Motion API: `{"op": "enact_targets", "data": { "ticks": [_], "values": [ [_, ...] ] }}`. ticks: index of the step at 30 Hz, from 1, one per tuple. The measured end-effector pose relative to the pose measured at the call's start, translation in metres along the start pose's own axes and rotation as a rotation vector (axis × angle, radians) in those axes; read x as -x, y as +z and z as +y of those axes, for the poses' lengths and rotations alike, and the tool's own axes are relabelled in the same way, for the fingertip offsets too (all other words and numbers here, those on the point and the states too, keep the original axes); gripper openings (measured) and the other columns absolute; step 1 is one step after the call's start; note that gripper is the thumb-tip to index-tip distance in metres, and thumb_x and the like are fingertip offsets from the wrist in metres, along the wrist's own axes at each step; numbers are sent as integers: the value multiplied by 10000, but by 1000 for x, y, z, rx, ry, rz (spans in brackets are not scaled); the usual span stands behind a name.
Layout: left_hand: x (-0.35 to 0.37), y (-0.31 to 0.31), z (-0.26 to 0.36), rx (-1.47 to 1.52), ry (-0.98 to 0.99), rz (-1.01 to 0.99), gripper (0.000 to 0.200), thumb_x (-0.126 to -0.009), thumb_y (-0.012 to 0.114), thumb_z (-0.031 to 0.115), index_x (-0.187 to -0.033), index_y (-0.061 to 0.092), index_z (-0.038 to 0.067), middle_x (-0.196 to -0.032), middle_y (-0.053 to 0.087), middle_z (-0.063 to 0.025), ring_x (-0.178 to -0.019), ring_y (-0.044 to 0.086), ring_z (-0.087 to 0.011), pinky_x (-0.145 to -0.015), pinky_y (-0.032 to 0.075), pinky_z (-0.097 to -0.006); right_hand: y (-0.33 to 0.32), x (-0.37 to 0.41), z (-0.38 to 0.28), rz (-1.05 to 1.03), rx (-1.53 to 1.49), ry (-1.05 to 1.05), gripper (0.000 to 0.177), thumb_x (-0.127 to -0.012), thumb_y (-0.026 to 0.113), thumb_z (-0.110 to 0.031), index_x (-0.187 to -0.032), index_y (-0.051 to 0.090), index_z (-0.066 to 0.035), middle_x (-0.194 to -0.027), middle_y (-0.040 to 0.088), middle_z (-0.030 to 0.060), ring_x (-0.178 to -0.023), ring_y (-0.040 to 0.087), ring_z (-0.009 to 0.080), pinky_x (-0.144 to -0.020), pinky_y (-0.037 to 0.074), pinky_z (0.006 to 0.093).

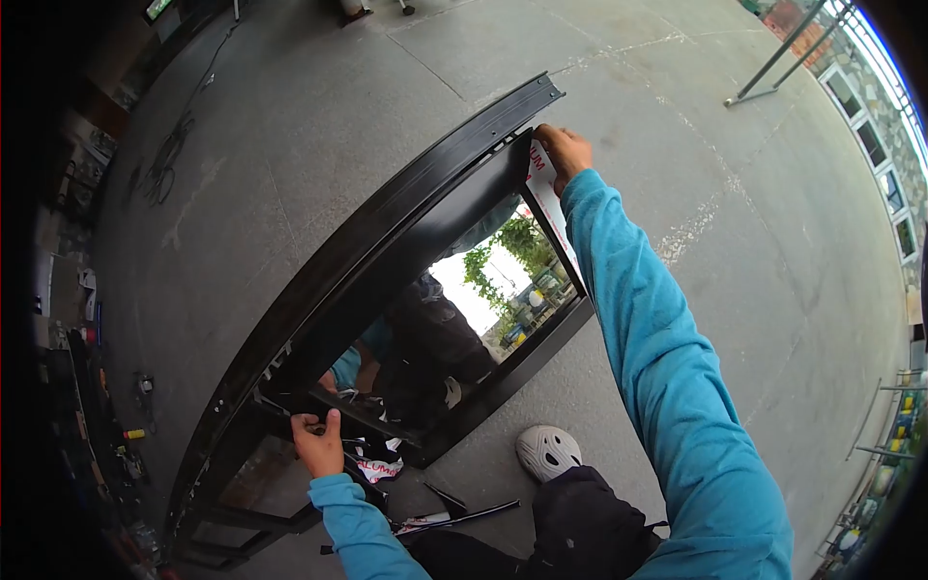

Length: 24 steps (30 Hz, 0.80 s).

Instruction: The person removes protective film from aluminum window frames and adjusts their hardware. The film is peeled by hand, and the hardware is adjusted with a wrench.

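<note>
A long black metal frame stretches diagonally before me, holding a reflective glass pane. My right hand is closed around the frame's far end corner, where white protective film with red lettering runs along the side. Further down, my left hand is bent around a crossbar below the pane, its thumb raised. Its fingertips are partly hidden. Crumpled film with red print hangs just right of that hand. Plants and dark clothing show as reflections in the glass.
My shoe stands on the concrete floor close to the frame. Thin black strips lie near my legs. A cable trails at the upper left, and tools line the left edge. A metal stand is at the upper right.
</note>
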<state>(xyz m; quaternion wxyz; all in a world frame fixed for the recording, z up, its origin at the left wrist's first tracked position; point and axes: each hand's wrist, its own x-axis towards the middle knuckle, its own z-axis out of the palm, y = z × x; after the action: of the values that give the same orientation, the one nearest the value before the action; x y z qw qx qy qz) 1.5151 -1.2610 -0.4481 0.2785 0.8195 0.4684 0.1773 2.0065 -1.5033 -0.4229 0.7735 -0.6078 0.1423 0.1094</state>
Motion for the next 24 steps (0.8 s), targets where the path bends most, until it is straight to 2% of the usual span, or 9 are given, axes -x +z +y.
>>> {"op": "enact_targets", "data": {
  "ticks": [2, 4, 5, 6, 8, 14, 20, 21, 24],
  "values": [
    [-3, 2, -3, -27, 30, 9, 376, -730, 789, 209, -858, 498, 7, -717, 505, -74, -633, 483, -186, -612, 427, -330, -6, 2, 5, -2, 65, -33, 180, -737, 677, -163, -797, 656, 5, -751, 645, 69, -654, 621, 189, -608, 499, 335],
    [-1, -2, 5, -49, 30, 3, 376, -731, 787, 211, -832, 484, 13, -722, 492, -77, -642, 471, -195, -626, 423, -341, -16, 25, 13, 170, 585, -529, 281, -713, 674, -259, -833, 713, -9, -798, 689, 157, -706, 672, 276, -691, 524, 373],
    [-2, -3, 4, -46, 23, 8, 376, -731, 787, 211, -832, 484, 13, -722, 492, -77, -642, 471, -195, -626, 423, -341, -22, 31, 19, 270, 815, -697, 323, -722, 653, -337, -838, 730, -46, -833, 682, 184, -754, 668, 325, -749, 518, 381],
    [-2, -3, 4, -34, 4, -8, 386, -727, 791, 220, -831, 483, 12, -724, 495, -81, -642, 473, -199, -628, 423, -342, -22, 38, 20, 263, 816, -706, 323, -722, 653, -337, -838, 730, -46, -833, 682, 184, -754, 668, 325, -749, 518, 381],
    [-3, -2, 3, -17, -16, -32, 396, -723, 794, 229, -830, 481, 10, -726, 497, -85, -643, 475, -203, -631, 423, -344, -27, 50, 21, 99, 1037, -619, 327, -731, 641, -348, -838, 730, -52, -825, 674, 202, -769, 657, 355, -748, 518, 401],
    [-2, -2, 4, -39, 22, 13, 431, -714, 799, 261, -833, 476, 3, -721, 511, -112, -657, 500, -263, -661, 435, -373, -4, 60, 12, 157, 1086, -630, 303, -761, 590, -308, -868, 723, -57, -820, 665, 211, -793, 646, 385, -775, 512, 436],
    [-1, -8, 15, -91, 4, -27, 447, -716, 793, 291, -845, 476, 4, -745, 542, -161, -708, 551, -351, -684, 442, -424, 3, 35, 12, 71, 1341, -564, 371, -784, 514, -285, -849, 659, 50, -900, 643, 277, -858, 628, 437, -807, 503, 473],
    [-2, -9, 18, -88, 8, -27, 448, -715, 793, 295, -844, 476, 5, -747, 547, -170, -719, 558, -371, -685, 442, -435, 3, 33, 12, 52, 1299, -507, 414, -811, 501, -316, -878, 641, 67, -951, 616, 314, -926, 602, 444, -855, 473, 471],
    [-2, -9, 17, -92, 5, -24, 462, -706, 795, 319, -833, 482, 3, -745, 546, -172, -715, 553, -379, -685, 443, -436, 1, 27, 19, 114, 1226, -475, 420, -813, 499, -324, -901, 639, 62, -969, 615, 314, -950, 595, 448, -868, 468, 464]
  ]
}}
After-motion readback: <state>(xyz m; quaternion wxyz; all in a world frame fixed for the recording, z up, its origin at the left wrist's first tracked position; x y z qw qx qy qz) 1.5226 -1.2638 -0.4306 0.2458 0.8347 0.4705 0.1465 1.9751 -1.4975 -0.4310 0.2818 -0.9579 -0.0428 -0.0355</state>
